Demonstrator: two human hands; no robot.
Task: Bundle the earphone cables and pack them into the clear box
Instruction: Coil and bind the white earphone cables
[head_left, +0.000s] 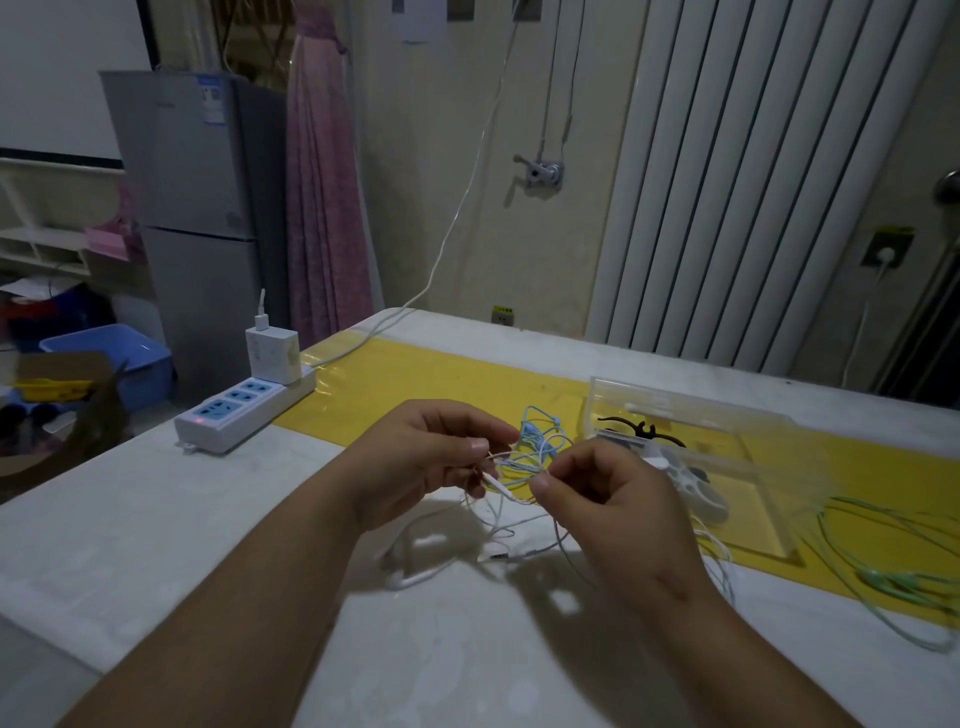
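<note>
- Being held up between both hands, just above the table (208, 519), is a tangle of earphone cables (524, 460), in which white and light blue strands are being mixed together.
- A white strand of this tangle is being pinched by the thumb and forefinger of the left hand (426, 462), while the other fingers are being held curled.
- The other side of the tangle is being pinched by the thumb and forefinger of the right hand (613, 499), and its remaining fingers are being curled in toward the palm.
- The lower part of the white cable is hanging from the hands and is being supported by the table below them, where an earbud (410, 578) and a plug (501, 555) are lying.
- The clear box (675, 402) is being carried by the yellow strip (441, 384) of the table, just to the right of the hands. A black clip (644, 431) and a white piece (696, 488) are being seen through its walls.
- A green earphone cable (883, 561) is lying loose on the table to the right of the box, well apart from both hands.
- A white power strip (244, 410) is lying at the left edge of the table, and a charger (272, 353) is being held in its far socket.
</note>
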